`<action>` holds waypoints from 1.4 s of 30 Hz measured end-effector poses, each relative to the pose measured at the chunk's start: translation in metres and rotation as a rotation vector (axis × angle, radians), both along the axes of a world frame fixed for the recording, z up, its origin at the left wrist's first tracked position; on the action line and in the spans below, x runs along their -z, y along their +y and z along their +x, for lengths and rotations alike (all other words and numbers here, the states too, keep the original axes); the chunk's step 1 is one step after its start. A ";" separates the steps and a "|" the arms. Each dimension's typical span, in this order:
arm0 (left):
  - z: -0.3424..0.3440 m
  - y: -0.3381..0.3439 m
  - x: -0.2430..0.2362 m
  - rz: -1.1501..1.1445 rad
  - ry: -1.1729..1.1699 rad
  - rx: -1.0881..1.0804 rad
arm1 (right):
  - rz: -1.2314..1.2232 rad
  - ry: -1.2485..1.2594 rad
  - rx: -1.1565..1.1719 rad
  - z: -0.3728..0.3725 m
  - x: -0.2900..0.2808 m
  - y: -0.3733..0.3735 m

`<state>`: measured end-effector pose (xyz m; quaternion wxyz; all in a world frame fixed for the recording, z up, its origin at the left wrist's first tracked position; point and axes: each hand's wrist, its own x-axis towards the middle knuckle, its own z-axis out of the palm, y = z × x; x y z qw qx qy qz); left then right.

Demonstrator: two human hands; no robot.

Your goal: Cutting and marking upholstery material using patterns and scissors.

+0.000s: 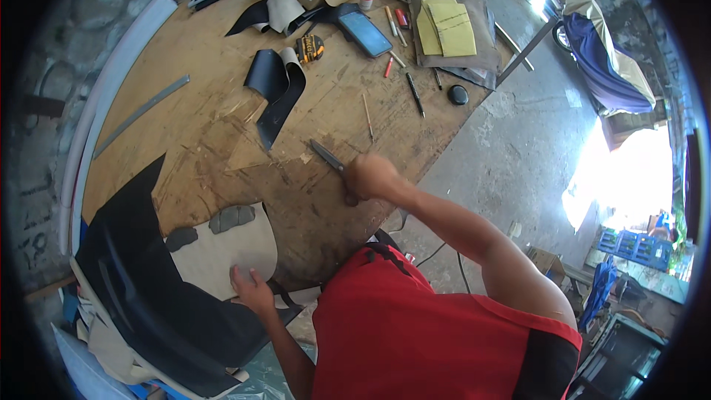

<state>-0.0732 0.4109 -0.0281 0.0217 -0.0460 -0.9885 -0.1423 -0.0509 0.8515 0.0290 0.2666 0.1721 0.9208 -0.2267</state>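
Right hand [372, 176] clamped on scissors [329, 158] | left hand [250, 287] flat on beige leather piece [229, 248]

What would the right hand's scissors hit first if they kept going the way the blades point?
The right hand holds scissors pointing up and left across the wooden table. First in that line looks to be the curled black leather strip, though a flat tan scrap lies just below the path; depth is unclear.
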 end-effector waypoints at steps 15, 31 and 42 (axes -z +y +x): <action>0.043 0.160 -0.084 0.594 -0.307 0.429 | 0.321 0.868 0.661 0.021 0.090 0.150; 0.040 0.210 -0.117 0.181 0.004 0.627 | -0.804 0.475 0.654 0.042 -0.060 -0.055; 0.007 0.170 -0.144 1.468 -1.274 -0.076 | -1.428 0.348 0.363 0.006 -0.081 -0.052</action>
